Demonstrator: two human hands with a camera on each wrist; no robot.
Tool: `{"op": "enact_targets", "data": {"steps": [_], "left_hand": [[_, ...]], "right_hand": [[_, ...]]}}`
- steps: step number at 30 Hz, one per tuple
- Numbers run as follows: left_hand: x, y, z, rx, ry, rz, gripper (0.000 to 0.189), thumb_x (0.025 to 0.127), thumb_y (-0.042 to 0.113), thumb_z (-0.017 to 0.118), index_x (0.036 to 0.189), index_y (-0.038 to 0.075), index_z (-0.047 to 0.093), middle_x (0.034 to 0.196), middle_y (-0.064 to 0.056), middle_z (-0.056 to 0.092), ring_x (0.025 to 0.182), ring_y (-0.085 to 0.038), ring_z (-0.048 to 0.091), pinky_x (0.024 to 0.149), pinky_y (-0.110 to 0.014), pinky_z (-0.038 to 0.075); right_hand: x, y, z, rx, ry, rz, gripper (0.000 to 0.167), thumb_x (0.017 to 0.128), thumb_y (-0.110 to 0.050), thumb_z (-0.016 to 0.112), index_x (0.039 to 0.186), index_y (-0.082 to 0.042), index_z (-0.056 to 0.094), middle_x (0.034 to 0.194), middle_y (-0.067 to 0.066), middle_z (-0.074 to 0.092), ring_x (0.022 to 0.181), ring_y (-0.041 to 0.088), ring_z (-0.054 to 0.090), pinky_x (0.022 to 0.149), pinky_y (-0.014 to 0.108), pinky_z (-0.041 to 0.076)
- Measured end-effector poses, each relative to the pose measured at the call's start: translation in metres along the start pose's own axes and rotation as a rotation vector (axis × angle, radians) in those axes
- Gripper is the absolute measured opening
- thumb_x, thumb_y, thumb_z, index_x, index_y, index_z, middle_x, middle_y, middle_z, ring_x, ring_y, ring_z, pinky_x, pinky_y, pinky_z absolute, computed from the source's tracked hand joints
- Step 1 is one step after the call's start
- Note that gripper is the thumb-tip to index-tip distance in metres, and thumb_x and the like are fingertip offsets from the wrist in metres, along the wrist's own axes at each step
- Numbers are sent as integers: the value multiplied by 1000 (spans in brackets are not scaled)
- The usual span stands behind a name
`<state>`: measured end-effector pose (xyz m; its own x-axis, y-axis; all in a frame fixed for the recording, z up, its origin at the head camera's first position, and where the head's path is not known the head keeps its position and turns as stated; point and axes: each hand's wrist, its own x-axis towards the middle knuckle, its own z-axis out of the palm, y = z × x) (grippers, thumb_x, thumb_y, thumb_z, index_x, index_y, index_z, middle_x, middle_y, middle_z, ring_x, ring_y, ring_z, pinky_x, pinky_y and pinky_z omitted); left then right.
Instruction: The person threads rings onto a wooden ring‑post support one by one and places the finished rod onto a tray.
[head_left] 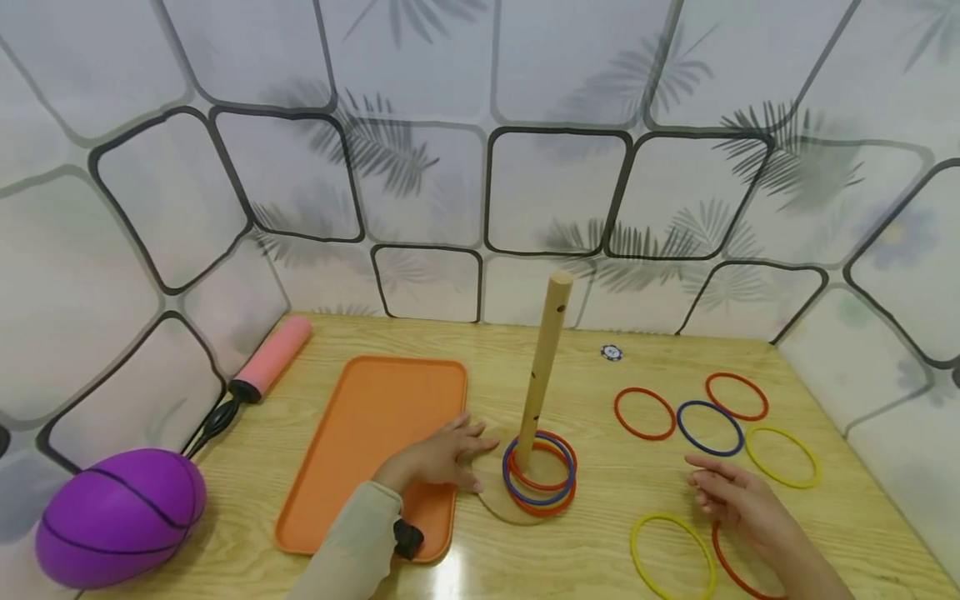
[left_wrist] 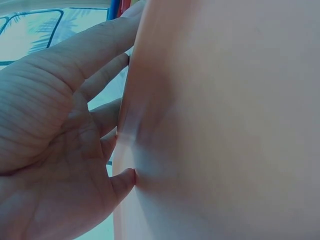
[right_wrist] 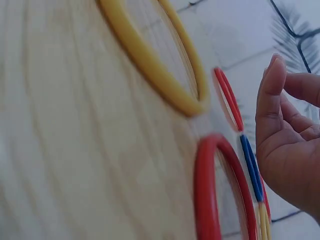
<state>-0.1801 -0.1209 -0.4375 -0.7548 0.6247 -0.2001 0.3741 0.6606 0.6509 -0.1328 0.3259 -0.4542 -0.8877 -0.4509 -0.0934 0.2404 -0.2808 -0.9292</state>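
My left hand (head_left: 438,457) reaches over the right edge of an orange tray (head_left: 397,396) with its fingers spread and nothing held. In the left wrist view its fingertips lie along the edge of the tray (left_wrist: 230,125). Just right of those fingers stands a wooden peg (head_left: 546,358) on a round base (head_left: 495,507), with several red, blue and yellow rings stacked loosely around its foot. My right hand (head_left: 738,504) hovers, loosely curled and holding nothing, above a red ring (head_left: 717,550) and beside a yellow ring (head_left: 634,550). Both rings also show in the right wrist view.
Farther back on the right lie a red ring (head_left: 634,389), a blue ring (head_left: 722,454), another red ring (head_left: 731,374) and a yellow ring (head_left: 817,477). A small chip (head_left: 611,352) lies behind. At left are a purple ball (head_left: 120,517) and a pink hand pump (head_left: 277,354).
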Motion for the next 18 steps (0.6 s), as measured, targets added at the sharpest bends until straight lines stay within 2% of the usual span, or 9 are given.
{"op": "enact_targets", "data": {"steps": [8, 14, 18], "left_hand": [[1, -2, 1, 12, 8, 4, 69, 79, 25, 77, 140, 12, 49, 152, -17, 29, 143, -39, 5, 111, -58, 12], [0, -1, 1, 5, -6, 5, 69, 79, 26, 77, 140, 11, 48, 152, -17, 27, 143, -39, 4, 110, -58, 12], [0, 0, 0, -4, -6, -1, 69, 80, 25, 76, 141, 11, 48, 152, -17, 27, 143, -38, 3, 110, -59, 12]], "right_hand": [[-36, -3, -26, -3, 80, -14, 43, 101, 0, 36, 116, -23, 69, 102, -4, 70, 83, 8, 65, 72, 21, 53], [-60, -7, -46, -135, 132, 95, 43, 102, -6, 38, 112, -35, 68, 104, -10, 68, 86, 8, 65, 75, 24, 53], [-72, -10, -57, -238, 230, 196, 39, 101, -10, 45, 105, -42, 67, 102, -12, 68, 85, 10, 64, 75, 28, 54]]}}
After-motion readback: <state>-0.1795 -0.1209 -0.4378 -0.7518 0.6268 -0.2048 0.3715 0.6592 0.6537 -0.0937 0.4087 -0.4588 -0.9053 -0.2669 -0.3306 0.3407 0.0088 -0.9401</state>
